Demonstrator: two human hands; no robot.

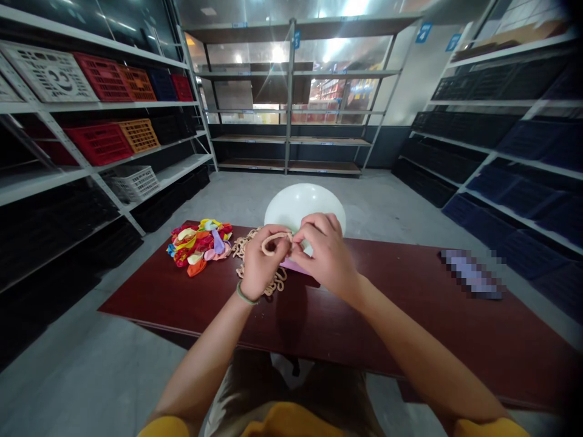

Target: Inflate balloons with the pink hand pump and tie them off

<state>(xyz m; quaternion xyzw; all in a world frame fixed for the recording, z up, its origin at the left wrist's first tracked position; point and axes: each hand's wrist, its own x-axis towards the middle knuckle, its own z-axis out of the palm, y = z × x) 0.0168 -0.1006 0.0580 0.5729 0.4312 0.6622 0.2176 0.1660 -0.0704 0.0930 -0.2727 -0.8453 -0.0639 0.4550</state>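
Observation:
An inflated white balloon point(300, 205) rests at the far edge of the dark red table point(364, 328). Both hands are held together just in front of it. My left hand point(260, 262) is closed, pinching a tan rubber band point(273, 240) stretched into a loop. My right hand point(324, 255) is closed too, fingers pinched at the balloon's neck and the other end of the band. Under my hands lies a heap of tan rubber bands point(255, 267). A small pink piece point(294, 265) shows below my right hand.
A pile of colourful uninflated balloons point(199, 244) lies on the table to the left. A blurred flat object point(472, 274) sits at the table's right. Metal shelves with red, orange and white crates point(100, 141) line the left; dark bins fill the right shelves.

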